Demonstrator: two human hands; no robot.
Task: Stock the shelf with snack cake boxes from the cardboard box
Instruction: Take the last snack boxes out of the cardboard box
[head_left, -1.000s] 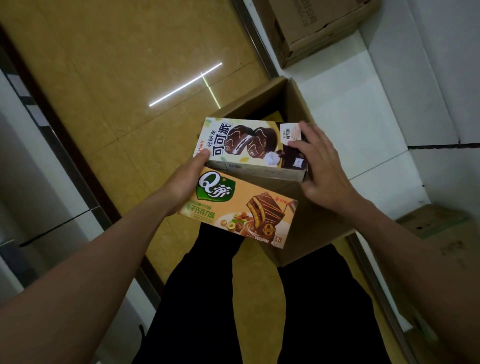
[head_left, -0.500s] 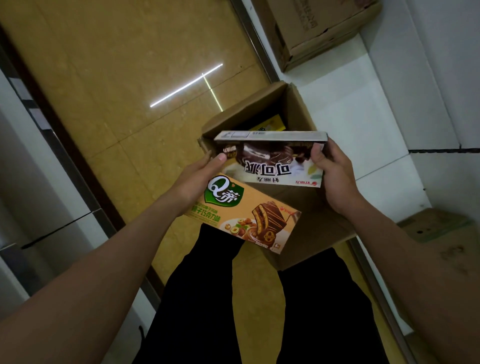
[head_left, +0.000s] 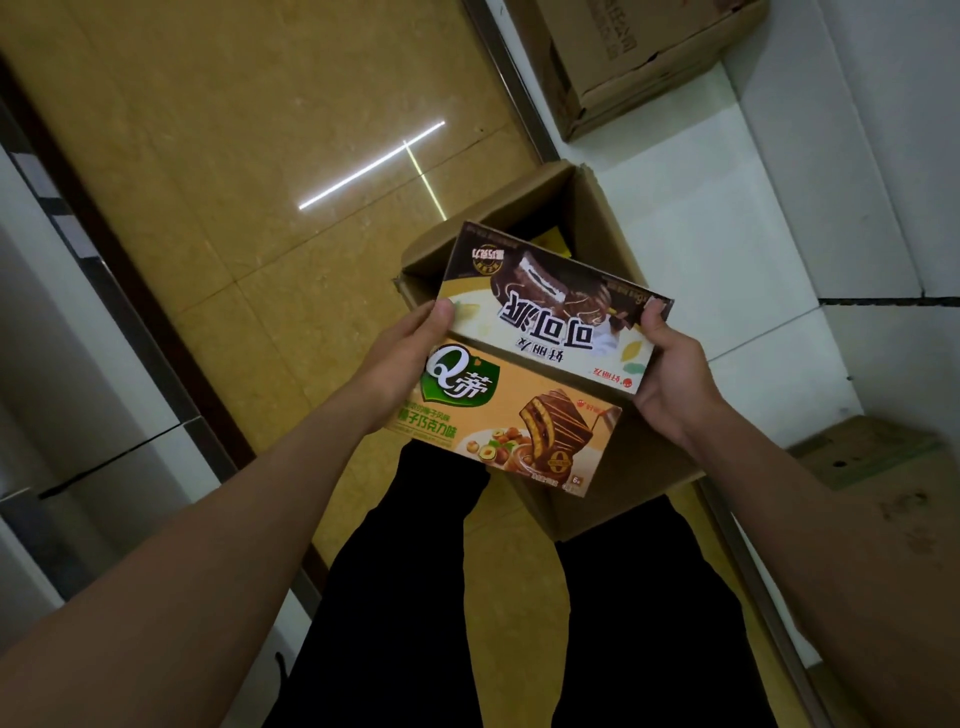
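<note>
Head view: your left hand (head_left: 402, 358) grips the orange snack cake box (head_left: 511, 421), thumb steadying the brown one (head_left: 553, 312), whose other end your right hand (head_left: 670, 374) grips, apparently stacking both for shelving above the open cardboard box (head_left: 597, 208).

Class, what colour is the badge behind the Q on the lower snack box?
Green, on the orange snack box; head view.

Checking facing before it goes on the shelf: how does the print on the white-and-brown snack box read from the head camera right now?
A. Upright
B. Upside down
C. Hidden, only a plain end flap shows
B: the large characters on the white-and-brown snack box read inverted, while the orange snack box beneath it reads upright; the left hand and right hand grip its ends.
</note>
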